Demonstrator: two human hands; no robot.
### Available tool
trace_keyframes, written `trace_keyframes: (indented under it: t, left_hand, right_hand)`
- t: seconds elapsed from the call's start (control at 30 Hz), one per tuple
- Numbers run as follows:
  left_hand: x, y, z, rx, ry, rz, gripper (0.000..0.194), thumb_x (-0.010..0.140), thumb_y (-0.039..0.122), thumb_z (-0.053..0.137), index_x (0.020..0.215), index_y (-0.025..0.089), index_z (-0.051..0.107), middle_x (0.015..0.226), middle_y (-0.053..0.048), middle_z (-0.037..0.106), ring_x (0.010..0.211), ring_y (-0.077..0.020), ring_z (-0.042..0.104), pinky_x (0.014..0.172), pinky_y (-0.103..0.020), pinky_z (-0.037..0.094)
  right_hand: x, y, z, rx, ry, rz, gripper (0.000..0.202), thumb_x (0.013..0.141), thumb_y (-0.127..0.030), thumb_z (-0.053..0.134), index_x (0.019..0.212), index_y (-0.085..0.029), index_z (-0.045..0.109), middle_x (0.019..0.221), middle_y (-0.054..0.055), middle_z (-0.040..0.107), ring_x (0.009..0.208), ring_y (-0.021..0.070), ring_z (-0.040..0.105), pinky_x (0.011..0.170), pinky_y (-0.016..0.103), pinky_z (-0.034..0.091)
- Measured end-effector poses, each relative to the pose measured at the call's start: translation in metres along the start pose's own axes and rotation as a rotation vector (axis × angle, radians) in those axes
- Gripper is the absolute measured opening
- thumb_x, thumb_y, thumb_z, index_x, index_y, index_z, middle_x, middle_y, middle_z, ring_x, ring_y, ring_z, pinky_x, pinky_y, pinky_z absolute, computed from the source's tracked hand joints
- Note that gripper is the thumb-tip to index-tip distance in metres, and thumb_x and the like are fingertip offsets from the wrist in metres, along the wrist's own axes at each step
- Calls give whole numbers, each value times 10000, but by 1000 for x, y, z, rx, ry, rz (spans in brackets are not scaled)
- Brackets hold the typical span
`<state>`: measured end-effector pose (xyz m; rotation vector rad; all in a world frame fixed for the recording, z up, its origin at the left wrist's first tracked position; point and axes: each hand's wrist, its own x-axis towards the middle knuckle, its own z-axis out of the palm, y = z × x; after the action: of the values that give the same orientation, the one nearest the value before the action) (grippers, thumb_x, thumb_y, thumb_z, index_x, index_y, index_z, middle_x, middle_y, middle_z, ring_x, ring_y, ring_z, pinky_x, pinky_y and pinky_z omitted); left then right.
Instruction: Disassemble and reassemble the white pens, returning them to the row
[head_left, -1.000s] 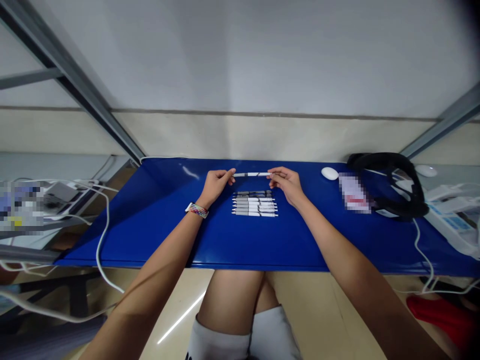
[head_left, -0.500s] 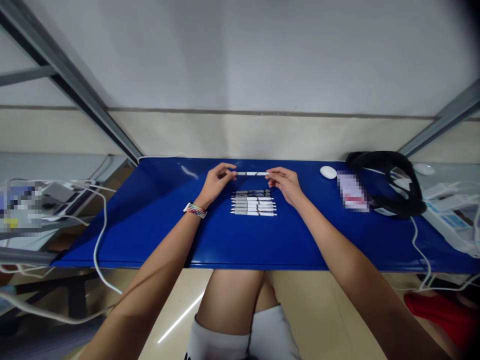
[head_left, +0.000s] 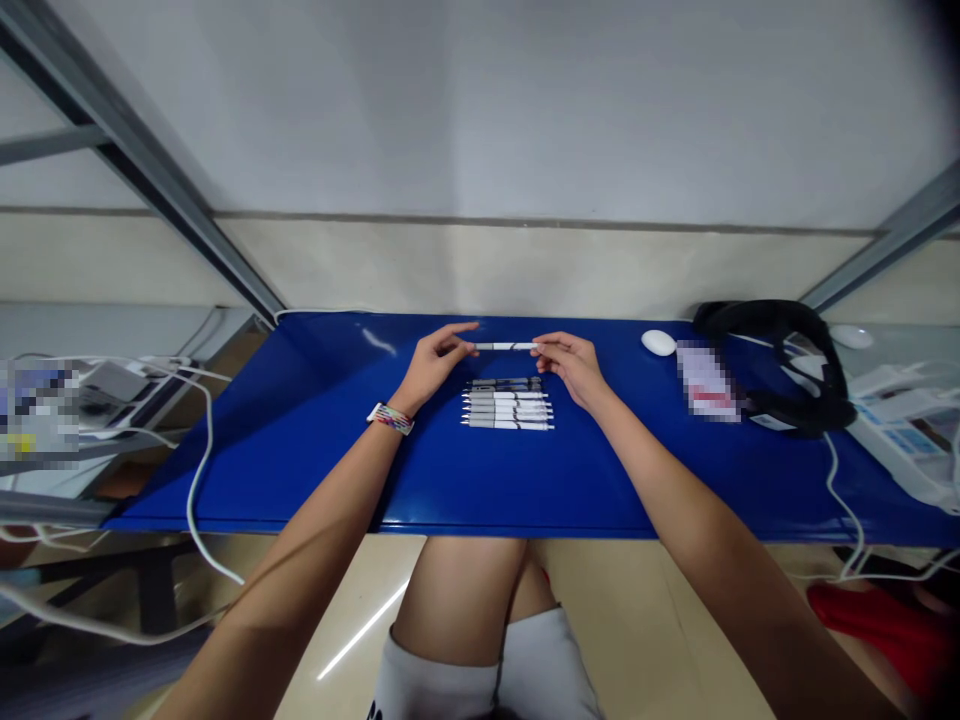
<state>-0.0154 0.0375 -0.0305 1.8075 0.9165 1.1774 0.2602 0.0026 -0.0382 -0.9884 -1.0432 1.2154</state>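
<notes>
A white and grey pen (head_left: 506, 346) lies crosswise between my two hands, beyond a stack of several pens (head_left: 510, 409) laid parallel on the blue table (head_left: 465, 480). My left hand (head_left: 441, 358) has its thumb at the pen's left end, with the index finger lifted and stretched out above it. At the other end, my right hand (head_left: 566, 362) pinches the pen between thumb and fingers. The nearer pens in the row are white with grey grips; the farthest ones look darker.
A white mouse (head_left: 658, 343), a blurred card or packet (head_left: 707, 382) and a black headset-like strap (head_left: 780, 310) stand on the right. White cables (head_left: 201, 470) hang over the left edge. Grey metal posts (head_left: 172, 200) rise at both sides.
My left index finger has lifted and straightened a little away from the pen. My right hand and the pen have hardly moved.
</notes>
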Motion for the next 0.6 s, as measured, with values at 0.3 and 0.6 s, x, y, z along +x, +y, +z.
trace_keyframes:
  t: [0.3, 0.6]
  left_hand:
    - [-1, -2, 0, 5, 32, -47, 379, 934, 432, 792, 1232, 198, 811, 983, -84, 842, 987, -244, 775, 1034, -421, 543]
    - [0, 9, 2, -68, 84, -15, 466, 845, 339, 880, 1269, 198, 748, 893, -55, 813, 1007, -237, 770, 1059, -430, 556]
  right_hand:
    - [1, 3, -1, -39, -5, -9, 293, 696, -365, 922, 917, -199, 824, 791, 43, 771, 646, 154, 665, 653, 325, 549]
    - [1, 0, -1, -32, 5, -11, 290, 693, -365, 924, 915, -205, 828, 759, 31, 754, 661, 168, 681, 674, 339, 571]
